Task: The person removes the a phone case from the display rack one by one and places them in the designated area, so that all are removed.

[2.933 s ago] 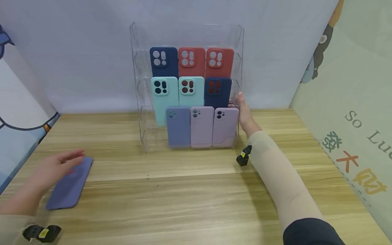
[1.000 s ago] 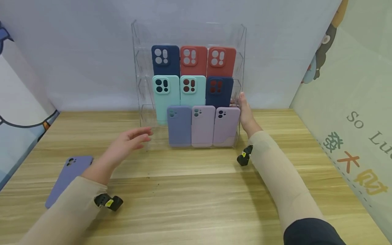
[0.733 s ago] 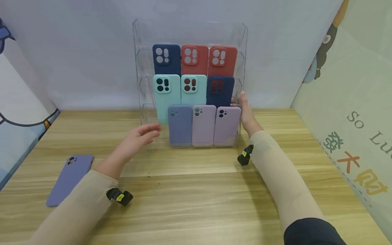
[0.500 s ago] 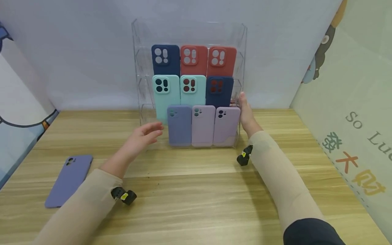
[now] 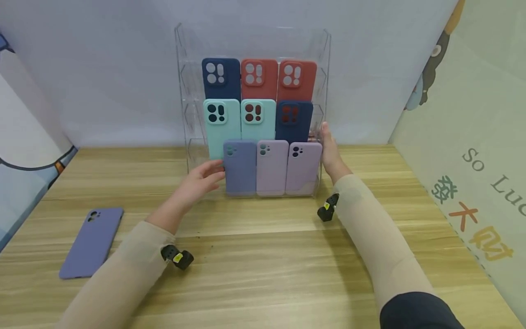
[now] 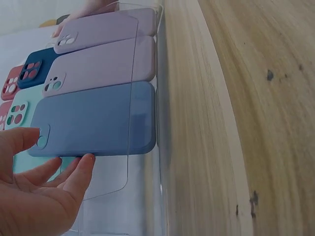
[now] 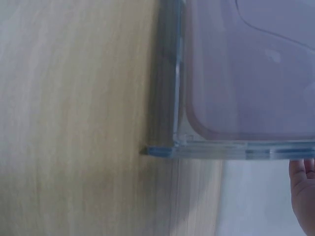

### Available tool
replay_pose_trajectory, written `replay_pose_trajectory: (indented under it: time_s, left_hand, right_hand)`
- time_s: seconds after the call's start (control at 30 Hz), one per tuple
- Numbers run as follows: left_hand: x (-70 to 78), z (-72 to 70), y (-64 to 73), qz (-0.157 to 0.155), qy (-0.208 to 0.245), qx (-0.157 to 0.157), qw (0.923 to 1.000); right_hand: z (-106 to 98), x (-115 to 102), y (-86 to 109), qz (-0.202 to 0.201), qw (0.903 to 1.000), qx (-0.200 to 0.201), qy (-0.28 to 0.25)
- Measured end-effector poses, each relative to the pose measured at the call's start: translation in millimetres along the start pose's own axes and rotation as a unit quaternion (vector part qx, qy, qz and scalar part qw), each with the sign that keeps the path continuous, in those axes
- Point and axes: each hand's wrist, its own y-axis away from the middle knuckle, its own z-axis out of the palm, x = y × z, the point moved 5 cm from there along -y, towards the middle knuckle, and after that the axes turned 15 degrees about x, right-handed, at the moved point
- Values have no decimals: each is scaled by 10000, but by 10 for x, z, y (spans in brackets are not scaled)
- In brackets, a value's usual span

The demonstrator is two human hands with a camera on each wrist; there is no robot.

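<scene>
A clear acrylic display rack (image 5: 179,82) bears phone cases in three rows. My left hand (image 5: 197,185) is at the left edge of the bottom-row blue phone case (image 5: 240,169), its fingers spread. In the left wrist view one fingertip overlaps the camera hole of this blue phone case (image 6: 93,118), and others lie right at its long edge. My right hand (image 5: 334,155) holds the rack's right side, thumb pointing up and fingers reaching behind, partly hidden. Beside the blue case stand two pale lilac phone cases (image 5: 273,169). A loose purple phone case (image 5: 92,242) lies flat on the table.
Higher on the rack are mint phone cases (image 5: 223,132), a navy phone case (image 5: 293,121) and red phone cases (image 5: 259,80). The wooden table (image 5: 263,274) meets a pale back wall (image 5: 123,68). A printed panel (image 5: 460,137) stands at the right.
My left hand has left the loose purple case and moved right and forward, up to the blue case on the rack. My right hand stays at the rack's side.
</scene>
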Motion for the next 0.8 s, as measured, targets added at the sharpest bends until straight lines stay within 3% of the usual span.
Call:
replay_pose_trajectory:
  time_s: [0.2,0.33,0.47,0.8]
  left_hand:
    - [10,34,-77,280,-533,442,9972]
    - [30,48,-119,542,-1126,805,9889]
    - [42,61,-137,650,-1471,944,9825]
    - [63,72,-133,1008,-1227,937,9829]
  right_hand:
    - [12,-10,14,-110,9999,41,-9]
    - [15,-13,22,-195,9997,106,-90]
    - [19,0,11,-187,9997,84,-124]
    - [-1,0,0,-171,9998,107,14]
